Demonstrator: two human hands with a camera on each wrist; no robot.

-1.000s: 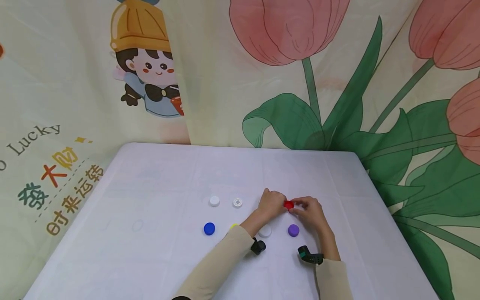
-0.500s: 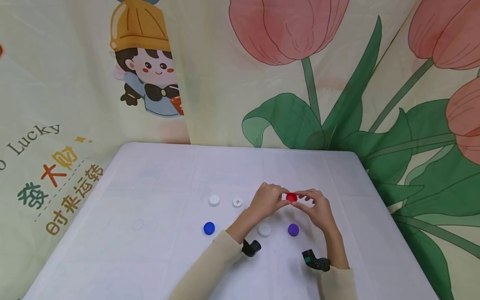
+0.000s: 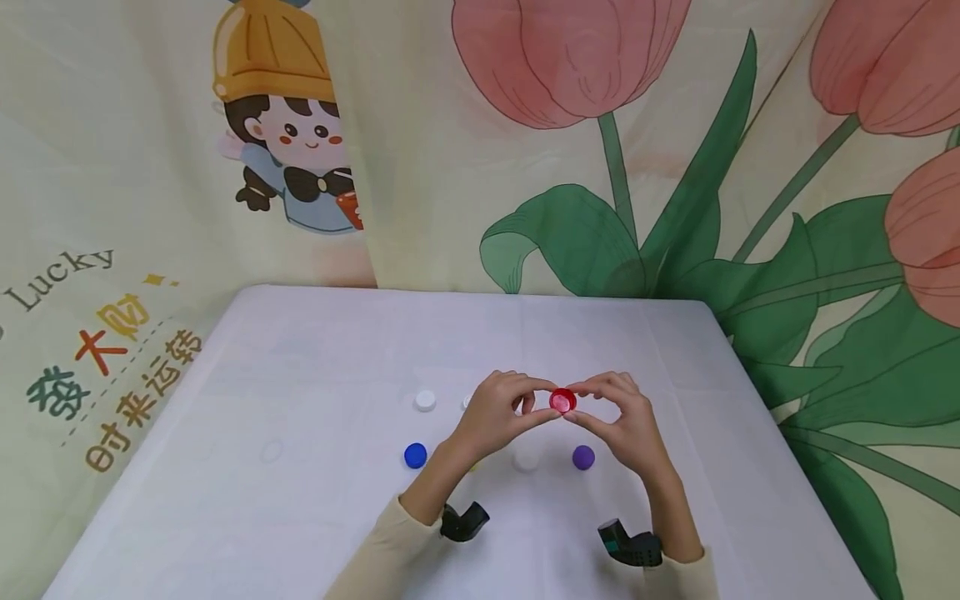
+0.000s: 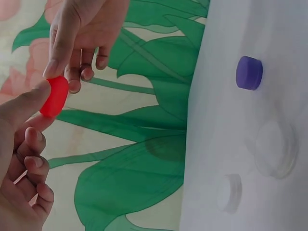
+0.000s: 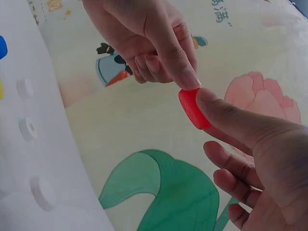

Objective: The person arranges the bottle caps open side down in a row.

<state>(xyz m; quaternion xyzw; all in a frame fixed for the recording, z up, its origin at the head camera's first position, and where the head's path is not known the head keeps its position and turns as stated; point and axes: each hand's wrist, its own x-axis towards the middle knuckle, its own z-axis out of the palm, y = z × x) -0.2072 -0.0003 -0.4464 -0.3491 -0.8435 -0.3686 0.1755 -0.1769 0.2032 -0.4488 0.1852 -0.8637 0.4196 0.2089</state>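
A red bottle cap (image 3: 562, 400) is held up above the white table between both hands, its hollow side facing the head camera. My left hand (image 3: 495, 412) pinches its left edge between thumb and forefinger. On the other edge, the thumb and forefinger of my right hand (image 3: 628, 425) pinch it too. The right wrist view shows the red cap (image 5: 193, 109) side-on, both thumbs meeting at its rim. Below the hands, a purple cap (image 3: 582, 457) and a larger whitish cap (image 3: 526, 460) lie on the table.
A blue cap (image 3: 416, 455) and a white cap (image 3: 425, 401) lie left of the hands. Another white cap (image 5: 28, 128) and a yellow cap (image 5: 1, 89) are mostly hidden by the left arm in the head view. A printed curtain hangs behind the table (image 3: 315, 342).
Both hands have lifted the red cap off the table and drawn it slightly left. Its hollow side has tipped toward the head camera. The caps on the table stay put.
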